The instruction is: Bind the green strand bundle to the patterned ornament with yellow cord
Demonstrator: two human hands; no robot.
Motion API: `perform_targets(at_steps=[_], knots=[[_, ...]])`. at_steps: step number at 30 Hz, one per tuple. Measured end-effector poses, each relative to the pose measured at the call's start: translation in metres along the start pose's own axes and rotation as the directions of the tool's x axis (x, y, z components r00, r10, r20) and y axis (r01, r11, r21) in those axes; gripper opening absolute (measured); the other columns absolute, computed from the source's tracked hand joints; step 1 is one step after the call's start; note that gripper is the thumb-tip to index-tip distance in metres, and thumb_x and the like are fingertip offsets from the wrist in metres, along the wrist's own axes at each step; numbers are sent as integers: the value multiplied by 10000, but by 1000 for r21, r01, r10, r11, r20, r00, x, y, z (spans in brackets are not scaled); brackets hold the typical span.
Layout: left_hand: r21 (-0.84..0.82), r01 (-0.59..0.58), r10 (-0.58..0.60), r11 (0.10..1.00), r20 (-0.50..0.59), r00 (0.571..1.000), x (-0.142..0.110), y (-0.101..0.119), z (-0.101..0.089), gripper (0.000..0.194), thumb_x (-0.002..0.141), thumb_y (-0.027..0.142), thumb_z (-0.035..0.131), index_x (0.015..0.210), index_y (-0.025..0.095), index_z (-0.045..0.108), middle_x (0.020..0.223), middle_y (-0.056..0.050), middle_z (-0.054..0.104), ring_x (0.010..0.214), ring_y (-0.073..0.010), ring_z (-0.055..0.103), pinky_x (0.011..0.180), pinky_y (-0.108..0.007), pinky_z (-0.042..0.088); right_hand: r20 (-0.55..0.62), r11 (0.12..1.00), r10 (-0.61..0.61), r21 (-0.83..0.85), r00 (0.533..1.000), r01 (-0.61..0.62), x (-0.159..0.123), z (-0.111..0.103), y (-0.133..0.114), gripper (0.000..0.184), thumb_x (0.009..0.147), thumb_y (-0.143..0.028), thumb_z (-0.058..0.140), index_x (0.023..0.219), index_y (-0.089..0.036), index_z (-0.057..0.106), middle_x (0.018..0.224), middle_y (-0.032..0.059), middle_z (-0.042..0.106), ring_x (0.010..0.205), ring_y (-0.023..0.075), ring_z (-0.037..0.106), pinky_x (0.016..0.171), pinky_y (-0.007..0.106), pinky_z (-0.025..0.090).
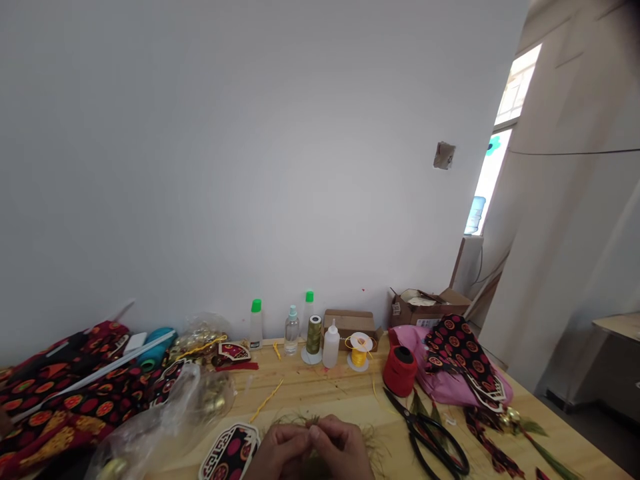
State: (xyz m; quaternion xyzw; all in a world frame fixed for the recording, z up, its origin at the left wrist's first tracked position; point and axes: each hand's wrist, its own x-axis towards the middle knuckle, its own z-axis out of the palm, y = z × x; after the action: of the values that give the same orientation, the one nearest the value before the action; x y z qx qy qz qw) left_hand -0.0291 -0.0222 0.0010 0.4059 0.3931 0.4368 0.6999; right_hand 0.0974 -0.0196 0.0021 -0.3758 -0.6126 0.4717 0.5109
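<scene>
At the bottom middle of the head view, my left hand (284, 448) and my right hand (341, 445) meet, thumbs and fingertips pinched together. Fine green threads (311, 421) stick out above the fingertips, and more green shows between the palms. What exactly lies inside the pinch is hidden. Loose green strands (377, 445) are strewn beside the right hand. Left of my left hand lies a dark patterned fabric piece with a pale cut-out border (231, 452). Black-handled scissors (423, 430) rest to the right, blades spread.
Along the wall stand a green thread spool (313, 335), a white squeeze bottle (331, 345), a yellow cord spool (359, 353) and a red thread cone (400, 371). Patterned fabric (65, 400) and a plastic bag (160, 420) crowd the left. A pink bag (425, 383) sits right.
</scene>
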Motion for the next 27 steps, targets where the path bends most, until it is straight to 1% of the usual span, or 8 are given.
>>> perform_targets(at_steps=[3, 5, 7, 10, 13, 18, 22, 27], knots=[[28, -28, 29, 999, -27, 999, 4, -5, -2, 371, 522, 426, 638, 361, 144, 460, 312, 100, 227, 323, -34, 171, 378, -213, 148, -67, 997, -31, -66, 997, 26, 0, 2, 5, 318, 651, -412, 562, 542, -127, 654, 493, 8, 495, 488, 112, 420, 454, 207, 338], [39, -57, 58, 998, -29, 998, 6, -7, -3, 382, 515, 438, 637, 358, 147, 445, 325, 95, 238, 335, -37, 176, 383, -218, 135, -101, 997, -35, -67, 994, 28, 0, 3, 6, 334, 643, -426, 564, 517, -129, 649, 485, 8, 490, 480, 112, 419, 453, 210, 339], [60, -71, 71, 996, -7, 997, 7, -7, -4, 400, 494, 455, 641, 355, 154, 419, 337, 89, 258, 343, -39, 183, 382, -222, 114, -91, 1000, -20, -15, 996, 18, 0, 3, 2, 345, 640, -435, 565, 489, -134, 644, 487, 14, 506, 502, 124, 445, 489, 222, 366], [117, -40, 37, 992, 34, 999, 6, -6, -5, 414, 502, 480, 624, 364, 172, 385, 306, 98, 240, 304, -31, 147, 363, -226, 66, -7, 992, 57, 110, 998, -56, 0, 2, -8, 316, 639, -418, 578, 504, -142, 651, 499, 15, 530, 537, 132, 473, 548, 233, 388], [155, -57, 46, 986, 79, 996, 2, -3, -4, 426, 542, 511, 583, 381, 183, 362, 289, 109, 214, 282, -24, 105, 346, -226, 38, 36, 963, 144, 226, 989, -149, 0, 1, -12, 284, 606, -397, 617, 498, -136, 643, 484, 0, 509, 501, 108, 442, 522, 218, 373], [226, -117, 101, 967, 80, 992, -4, 3, 3, 398, 631, 496, 517, 436, 181, 371, 354, 107, 212, 320, -33, 107, 340, -220, 59, -48, 919, 182, 363, 982, -152, 1, 2, -2, 257, 567, -362, 656, 468, -128, 622, 446, -23, 470, 469, 82, 401, 496, 200, 352], [340, -139, 134, 930, 36, 990, -6, 8, 8, 388, 662, 488, 485, 470, 153, 453, 382, 94, 233, 355, -45, 138, 360, -219, 74, -117, 928, 180, 350, 977, -129, 3, 1, -4, 243, 505, -351, 689, 459, -124, 617, 461, -20, 494, 469, 89, 425, 501, 208, 356], [388, -187, 166, 903, 86, 982, -5, 6, 9, 379, 666, 458, 501, 492, 124, 544, 426, 68, 274, 405, -61, 192, 391, -217, 111, -149, 952, 157, 286, 976, -110, 2, -2, -12, 219, 472, -306, 702, 416, -122, 598, 442, -35, 450, 455, 80, 400, 471, 198, 338]])
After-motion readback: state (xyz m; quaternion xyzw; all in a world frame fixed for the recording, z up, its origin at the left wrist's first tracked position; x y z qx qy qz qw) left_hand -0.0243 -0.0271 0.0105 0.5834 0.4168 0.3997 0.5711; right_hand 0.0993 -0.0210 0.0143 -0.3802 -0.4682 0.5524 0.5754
